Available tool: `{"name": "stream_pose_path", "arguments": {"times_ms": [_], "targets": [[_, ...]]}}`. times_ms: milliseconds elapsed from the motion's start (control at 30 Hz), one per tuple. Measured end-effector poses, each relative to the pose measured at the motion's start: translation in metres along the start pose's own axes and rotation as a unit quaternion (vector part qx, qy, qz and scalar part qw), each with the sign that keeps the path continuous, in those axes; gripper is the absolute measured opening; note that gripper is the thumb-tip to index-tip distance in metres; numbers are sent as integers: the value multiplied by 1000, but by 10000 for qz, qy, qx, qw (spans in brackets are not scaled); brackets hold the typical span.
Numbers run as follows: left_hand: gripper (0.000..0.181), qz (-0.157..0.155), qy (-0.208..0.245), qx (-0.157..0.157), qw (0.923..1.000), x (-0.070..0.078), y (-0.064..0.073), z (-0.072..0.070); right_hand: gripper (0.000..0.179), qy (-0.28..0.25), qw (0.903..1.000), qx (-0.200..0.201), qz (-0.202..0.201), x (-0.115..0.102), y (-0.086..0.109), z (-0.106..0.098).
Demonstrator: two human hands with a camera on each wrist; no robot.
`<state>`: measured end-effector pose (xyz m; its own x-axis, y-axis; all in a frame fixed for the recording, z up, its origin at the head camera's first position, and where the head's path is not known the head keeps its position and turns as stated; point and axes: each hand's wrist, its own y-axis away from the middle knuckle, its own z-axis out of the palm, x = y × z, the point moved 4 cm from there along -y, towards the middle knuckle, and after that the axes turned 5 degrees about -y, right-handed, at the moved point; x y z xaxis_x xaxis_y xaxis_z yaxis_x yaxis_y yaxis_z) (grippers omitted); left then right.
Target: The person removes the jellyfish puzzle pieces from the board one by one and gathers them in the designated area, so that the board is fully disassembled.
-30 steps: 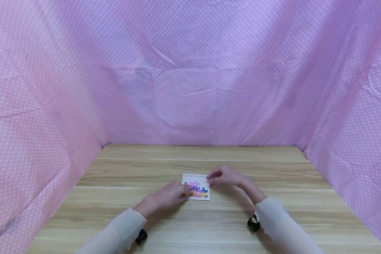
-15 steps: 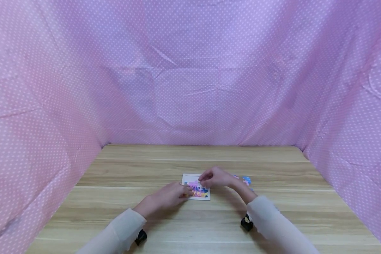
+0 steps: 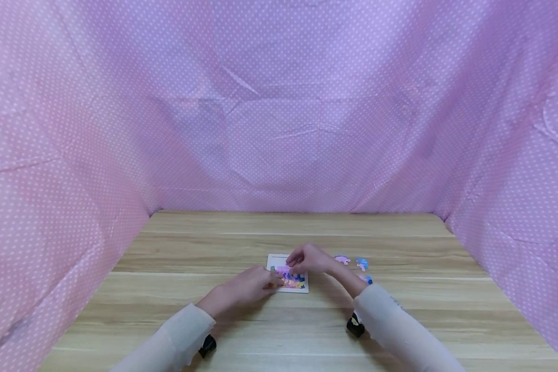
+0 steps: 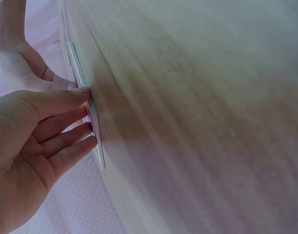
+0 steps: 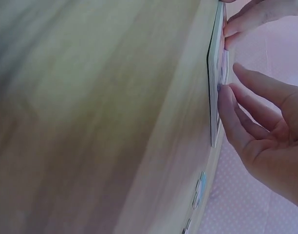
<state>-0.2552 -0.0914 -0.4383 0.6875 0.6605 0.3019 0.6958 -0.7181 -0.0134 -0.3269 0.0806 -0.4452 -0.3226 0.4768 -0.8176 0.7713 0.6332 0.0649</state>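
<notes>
Looks like piece-fitting: left hand (image 3: pixel 254 284) steadies puzzle board (image 3: pixel 277 259), fingers nearly straight; right hand (image 3: pixel 312 259) touches it, fingers apart. Next likely: press flush, pick another loose piece (image 3: pixel 341 260).

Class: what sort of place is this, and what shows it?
Likely a curtained workspace: pink dotted cloth hangs on three sides of a wood-grain table, where puzzle pieces lie beside a puzzle board.

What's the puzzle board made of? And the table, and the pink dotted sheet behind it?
Puzzle board: maybe thick card or thin wood, dull; its pale edge looks stiff. Table: wood or a printed imitation, smooth; streaky grain shows. Sheet: probably thin cloth or plastic, soft; it creases.
</notes>
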Motion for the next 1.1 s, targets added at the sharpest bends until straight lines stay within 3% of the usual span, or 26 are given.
{"name": "stream_pose_path", "arguments": {"times_ms": [333,867,1100], "targets": [[24,-69,191,-13,9998,0,1,0,30,135,9997,-47,209,-1,-6,9],[20,-77,176,-33,9998,-4,0,4,30,-183,9997,14,132,4,-2,9],[19,117,22,48,9999,-2,-2,1,27,-199,9996,176,62,4,-1,5]]}}
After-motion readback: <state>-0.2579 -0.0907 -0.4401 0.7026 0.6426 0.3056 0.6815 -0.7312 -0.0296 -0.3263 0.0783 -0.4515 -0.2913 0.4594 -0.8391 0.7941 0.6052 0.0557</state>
